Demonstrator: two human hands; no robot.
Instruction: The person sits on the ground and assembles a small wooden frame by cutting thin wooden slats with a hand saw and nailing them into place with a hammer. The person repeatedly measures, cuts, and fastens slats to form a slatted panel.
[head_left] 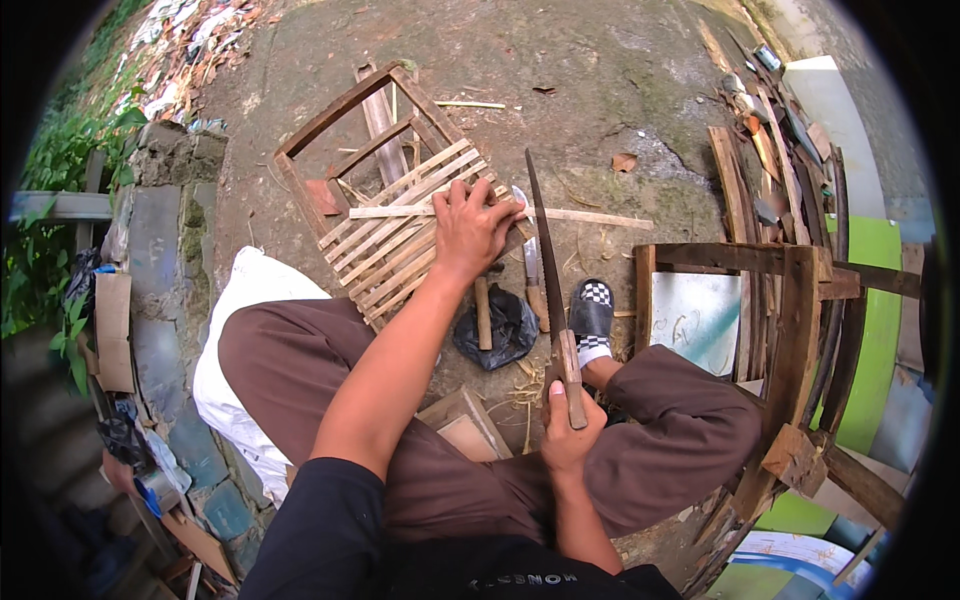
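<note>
My right hand (573, 434) is closed around the wooden handle of a handsaw (546, 255), whose narrow dark blade points away from me. My left hand (472, 229) presses a thin pale wooden strip (605, 219) down on a slatted wooden frame (318, 143), fingers bent over it. The strip lies crosswise over the slats and sticks out past the frame's right edge. Near its tip the blade crosses in front of the strip, just right of my left fingers; whether they touch, I cannot tell. Parallel slats fill the frame's near half.
Between my legs lie a black plastic bag (510, 335), a hammer-like wooden handle (483, 312) and a knife (533, 275). A wooden chair-like frame (800, 340) stands at right beside stacked scrap wood (730, 190). A low block wall (160, 260) runs along the left.
</note>
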